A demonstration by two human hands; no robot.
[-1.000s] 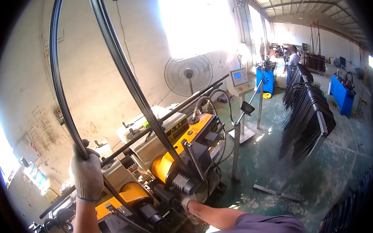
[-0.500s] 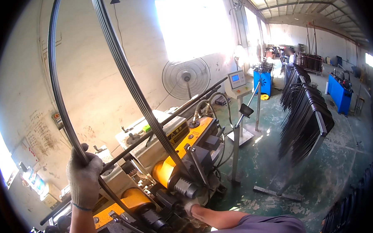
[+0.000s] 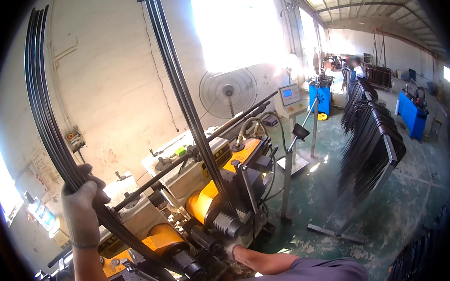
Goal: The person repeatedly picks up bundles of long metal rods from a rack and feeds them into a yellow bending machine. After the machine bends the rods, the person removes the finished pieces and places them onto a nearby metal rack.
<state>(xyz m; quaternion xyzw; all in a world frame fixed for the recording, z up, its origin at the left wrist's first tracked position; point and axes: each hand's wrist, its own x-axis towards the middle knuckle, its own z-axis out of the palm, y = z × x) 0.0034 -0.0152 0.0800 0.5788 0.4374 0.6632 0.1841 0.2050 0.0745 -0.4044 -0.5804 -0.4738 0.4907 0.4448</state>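
My left hand (image 3: 81, 212), in a light work glove, is closed round a bundle of thin black metal rods (image 3: 41, 88) at the left. The bundle leans up and left, its top ends showing side by side, and runs down to the machine's left yellow head. A second upright stretch of black rods (image 3: 180, 92) rises from beside the right yellow head. My right hand (image 3: 231, 249), also gloved, is low at the front of the bending machine (image 3: 201, 204), near its black rollers. Its fingers are hidden behind the machine parts and blur, so what it touches is unclear.
A long dark bar (image 3: 224, 128) crosses above the machine. A wall fan (image 3: 228, 91), a control panel on a post (image 3: 288, 98) and hoses stand behind. To the right, bent black rods (image 3: 370, 134) hang on a rack. Blue machines (image 3: 410, 113) and a person (image 3: 355, 69) are farther off.
My left hand has moved left with the rods, which now lean farther left with their top ends in view. The other rods' top has shifted right. My right hand stays nearly in place.
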